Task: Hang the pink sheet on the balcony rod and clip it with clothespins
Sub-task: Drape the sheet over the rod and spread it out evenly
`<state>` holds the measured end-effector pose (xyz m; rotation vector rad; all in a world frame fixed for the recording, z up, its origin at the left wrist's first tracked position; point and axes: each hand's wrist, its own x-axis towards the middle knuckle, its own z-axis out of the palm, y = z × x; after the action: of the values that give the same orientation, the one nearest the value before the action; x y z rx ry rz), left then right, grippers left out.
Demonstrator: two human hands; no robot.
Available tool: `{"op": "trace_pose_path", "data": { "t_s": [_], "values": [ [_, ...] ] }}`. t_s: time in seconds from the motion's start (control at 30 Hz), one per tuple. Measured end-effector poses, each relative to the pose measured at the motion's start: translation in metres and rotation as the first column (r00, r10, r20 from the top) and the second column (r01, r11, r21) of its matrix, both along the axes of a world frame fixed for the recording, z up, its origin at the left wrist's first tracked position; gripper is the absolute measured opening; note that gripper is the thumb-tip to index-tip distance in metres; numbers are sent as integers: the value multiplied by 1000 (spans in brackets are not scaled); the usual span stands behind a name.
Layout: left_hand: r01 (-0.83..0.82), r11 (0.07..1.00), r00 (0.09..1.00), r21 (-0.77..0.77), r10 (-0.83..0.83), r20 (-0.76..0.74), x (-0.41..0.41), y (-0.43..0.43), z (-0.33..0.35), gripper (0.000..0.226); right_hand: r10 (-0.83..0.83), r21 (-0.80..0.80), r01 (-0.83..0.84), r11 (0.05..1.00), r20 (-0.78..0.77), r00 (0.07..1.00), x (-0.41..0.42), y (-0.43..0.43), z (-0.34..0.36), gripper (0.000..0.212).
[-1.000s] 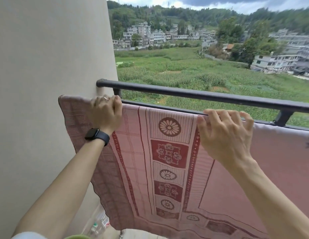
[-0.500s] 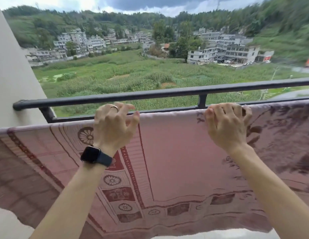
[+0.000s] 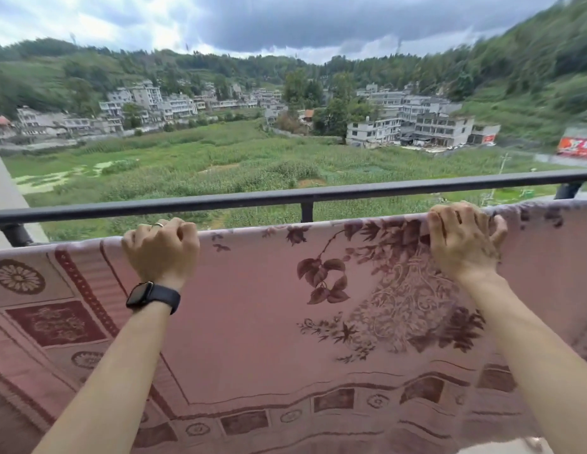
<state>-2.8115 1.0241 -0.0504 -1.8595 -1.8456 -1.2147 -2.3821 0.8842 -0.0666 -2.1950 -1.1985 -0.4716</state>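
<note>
The pink sheet (image 3: 259, 322), printed with dark red flowers and a patterned border, is stretched wide across the lower half of the head view. Its top edge runs just below the dark balcony rod (image 3: 252, 198). My left hand (image 3: 161, 250), with a ring and a black watch on the wrist, grips that top edge left of centre. My right hand (image 3: 462, 237) grips the same edge at the right, fingers curled over the fold. I cannot tell whether the edge lies over a lower rail hidden behind the cloth. No clothespins are in view.
A short black post (image 3: 306, 212) joins the rod to something below, and another bracket (image 3: 15, 233) fixes it to the pale wall (image 3: 3, 188) at the left. Beyond the rod lie green fields, white buildings and hills.
Both hands have slid to the right along the sheet's top edge, and the view has turned right with them. The wall has slipped to the far left and the flower print now shows.
</note>
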Motion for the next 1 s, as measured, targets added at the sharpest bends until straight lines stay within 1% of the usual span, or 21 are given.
{"op": "trace_pose_path", "data": {
  "t_s": [0.03,0.07,0.1,0.17,0.23,0.3,0.33,0.43,0.53,0.57,0.67,0.7,0.77,0.87,0.9,0.93,1.0],
  "values": [
    [-13,1000,1000,-4,13,25,28,-10,7,39,22,9,-22,1000,-7,1000,2,1,-1,44],
    [40,999,999,26,-40,-6,63,-21,12,36,43,20,-42,999,-18,999,0,3,-2,42],
    [143,988,988,60,-139,-74,103,-33,15,35,62,27,-61,998,-24,998,-3,5,-4,40],
    [357,932,916,66,-335,-218,187,-60,12,35,103,26,-102,994,-17,995,-4,4,-3,38],
    [442,896,855,32,-410,-318,253,-81,3,36,146,-12,-145,989,39,989,5,-4,0,38],
    [442,897,834,13,-406,-375,285,-82,-8,35,159,-65,-152,986,131,978,31,-12,0,38],
    [426,904,837,28,-382,-391,289,-78,-12,35,147,-77,-137,988,143,979,51,-17,1,39],
    [376,924,854,75,-313,-415,285,-67,-18,34,76,-47,-73,996,80,994,121,-34,3,46],
    [336,936,876,109,-268,-400,289,-71,-19,32,93,-38,-88,995,141,986,164,-43,2,54],
    [329,940,887,95,-273,-372,297,-73,-16,32,98,-20,-96,995,137,986,173,-43,3,55],
    [227,971,939,-71,-238,-248,311,-79,5,42,96,42,-101,994,104,990,166,-31,-4,51],
    [211,973,942,-94,-228,-248,329,-80,15,46,80,71,-88,994,106,991,165,-30,-7,48],
    [281,956,905,-89,-295,-307,381,-89,35,48,85,109,-97,989,108,991,164,-31,-7,44],
    [488,870,802,-72,-480,-355,472,-116,41,48,182,88,-198,976,162,970,182,-40,0,44],
    [536,841,771,-75,-523,-364,494,-122,37,48,185,92,-204,975,187,965,198,-45,2,43],
    [555,826,746,-99,-547,-379,509,-124,31,48,158,102,-181,978,197,967,219,-50,3,41],
    [544,831,731,-114,-537,-422,520,-116,17,53,68,116,-88,989,162,984,275,-65,4,40]
  ]
}}
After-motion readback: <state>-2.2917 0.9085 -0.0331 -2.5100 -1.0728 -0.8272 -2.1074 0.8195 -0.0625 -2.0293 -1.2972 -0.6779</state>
